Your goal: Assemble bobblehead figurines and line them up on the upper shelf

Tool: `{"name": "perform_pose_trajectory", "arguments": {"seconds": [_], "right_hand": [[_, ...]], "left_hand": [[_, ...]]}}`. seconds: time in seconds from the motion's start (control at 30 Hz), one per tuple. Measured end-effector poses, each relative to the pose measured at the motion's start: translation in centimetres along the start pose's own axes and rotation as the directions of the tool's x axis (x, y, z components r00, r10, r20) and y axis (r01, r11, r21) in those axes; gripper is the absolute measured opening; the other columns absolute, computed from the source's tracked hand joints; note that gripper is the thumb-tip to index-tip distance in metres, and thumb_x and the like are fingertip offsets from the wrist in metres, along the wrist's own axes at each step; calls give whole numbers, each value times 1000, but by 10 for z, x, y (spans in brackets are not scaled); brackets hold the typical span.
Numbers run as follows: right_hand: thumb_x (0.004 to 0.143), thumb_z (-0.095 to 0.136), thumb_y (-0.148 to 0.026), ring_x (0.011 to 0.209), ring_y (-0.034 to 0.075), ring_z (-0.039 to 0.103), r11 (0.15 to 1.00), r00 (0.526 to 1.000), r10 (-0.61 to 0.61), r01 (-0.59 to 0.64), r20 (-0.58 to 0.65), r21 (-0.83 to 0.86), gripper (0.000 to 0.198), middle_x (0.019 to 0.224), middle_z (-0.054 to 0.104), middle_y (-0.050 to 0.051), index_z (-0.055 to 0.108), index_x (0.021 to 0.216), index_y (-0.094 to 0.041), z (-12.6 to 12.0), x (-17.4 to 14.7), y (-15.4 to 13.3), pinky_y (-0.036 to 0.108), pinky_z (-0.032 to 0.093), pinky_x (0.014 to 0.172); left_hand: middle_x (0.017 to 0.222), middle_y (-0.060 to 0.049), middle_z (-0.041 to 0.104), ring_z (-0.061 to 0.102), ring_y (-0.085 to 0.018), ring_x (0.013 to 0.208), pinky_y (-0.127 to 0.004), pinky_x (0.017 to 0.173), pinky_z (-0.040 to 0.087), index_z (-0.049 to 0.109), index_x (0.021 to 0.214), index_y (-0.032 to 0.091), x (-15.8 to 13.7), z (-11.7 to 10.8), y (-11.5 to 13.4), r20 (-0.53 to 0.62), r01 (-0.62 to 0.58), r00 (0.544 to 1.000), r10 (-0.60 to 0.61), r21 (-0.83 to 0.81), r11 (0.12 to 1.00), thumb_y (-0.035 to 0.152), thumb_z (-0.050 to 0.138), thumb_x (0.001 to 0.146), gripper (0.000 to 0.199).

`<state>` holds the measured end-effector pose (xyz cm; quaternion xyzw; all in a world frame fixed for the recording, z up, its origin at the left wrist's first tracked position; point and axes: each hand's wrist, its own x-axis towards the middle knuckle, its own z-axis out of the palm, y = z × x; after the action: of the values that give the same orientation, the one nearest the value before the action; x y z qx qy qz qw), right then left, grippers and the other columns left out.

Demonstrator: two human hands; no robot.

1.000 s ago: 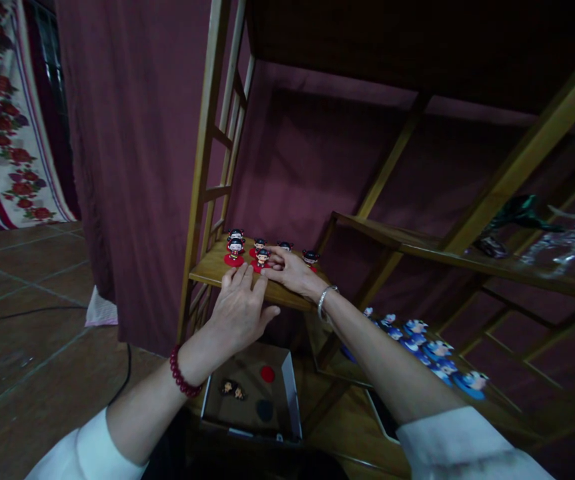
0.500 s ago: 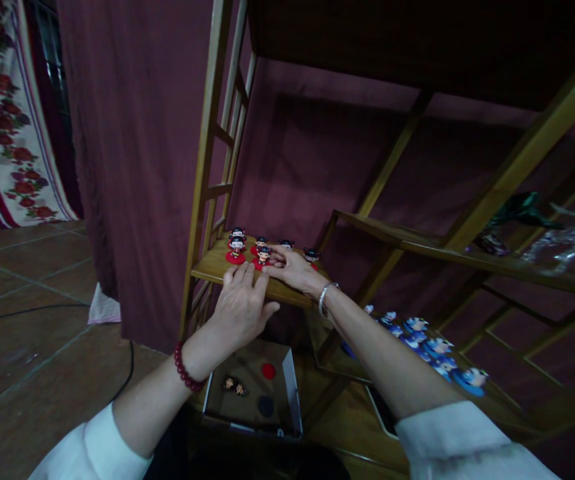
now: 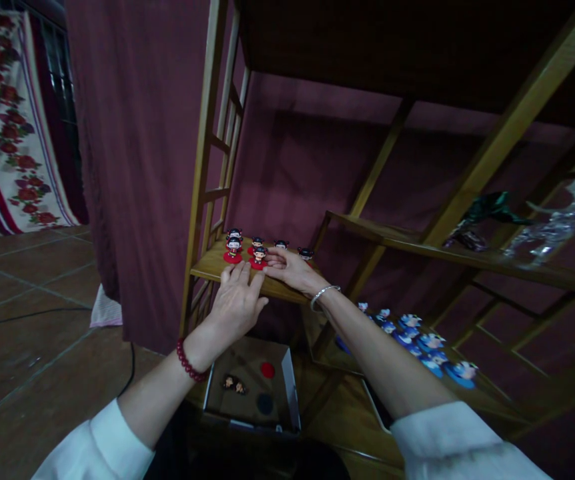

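Several small black-haired figurines on red round bases stand on the upper left wooden shelf [image 3: 212, 268]. My right hand [image 3: 293, 268] reaches in from the right, its thumb and fingers closed at the side of the front middle figurine [image 3: 259, 257]. That figurine stands upright; my fingers partly hide its right side. Just left of it is another front figurine [image 3: 234, 249]. My left hand [image 3: 237, 300] lies palm down at the shelf's front edge, fingers stretched out, below these two figurines and holding nothing. Behind my right hand, a figurine [image 3: 305, 253] is partly covered.
Below stands an open box [image 3: 247, 417] with two small dark figures [image 3: 234, 385], a red disc [image 3: 267, 370] and a dark disc [image 3: 265, 404]. Several blue-and-white figurines [image 3: 430, 342] fill the lower right shelf. Shiny ornaments [image 3: 550, 223] stand on the right shelf. A curtain [image 3: 142, 167] hangs left.
The view has shifted slightly, so the shelves and figurines on the right appear further left. Both hands keep nearly the same places at the figurines.
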<state>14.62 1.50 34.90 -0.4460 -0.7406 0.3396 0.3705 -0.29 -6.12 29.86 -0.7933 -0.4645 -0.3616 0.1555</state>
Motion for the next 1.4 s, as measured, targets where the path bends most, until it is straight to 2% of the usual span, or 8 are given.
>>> {"name": "perform_pose_trajectory", "arguments": {"seconds": [0.47,0.97,1.23,1.4], "right_hand": [[61,70,-8,99,15,57,992,999,37,-36,-2,121,56,109,60,9,51,113,-15,5,-6,-3,36,41,97],[63,67,-4,101,15,58,995,1000,24,-23,-11,96,53,109,61,10,52,113,-13,5,-11,-8,36,40,98],[69,61,-3,101,14,58,997,999,35,-32,-31,70,43,110,61,10,53,110,-12,6,-13,-11,35,41,99],[70,60,-3,101,14,58,997,999,41,-39,-28,72,41,112,61,10,53,110,-12,6,-13,-10,36,42,98]], "left_hand": [[126,-22,47,39,-31,120,-47,97,27,45,120,10,0,-3,3,33,-15,999,11,106,994,30,55,76,49],[127,-21,47,40,-31,120,-46,97,27,45,120,11,0,-2,3,38,-14,999,9,130,991,31,54,77,48],[128,-19,47,39,-31,121,-45,96,28,46,118,13,6,-15,5,143,40,988,-51,80,996,38,52,78,48],[126,-17,50,43,-29,118,-44,94,30,46,117,15,12,-19,3,177,46,982,-64,103,994,40,52,78,47]]}}
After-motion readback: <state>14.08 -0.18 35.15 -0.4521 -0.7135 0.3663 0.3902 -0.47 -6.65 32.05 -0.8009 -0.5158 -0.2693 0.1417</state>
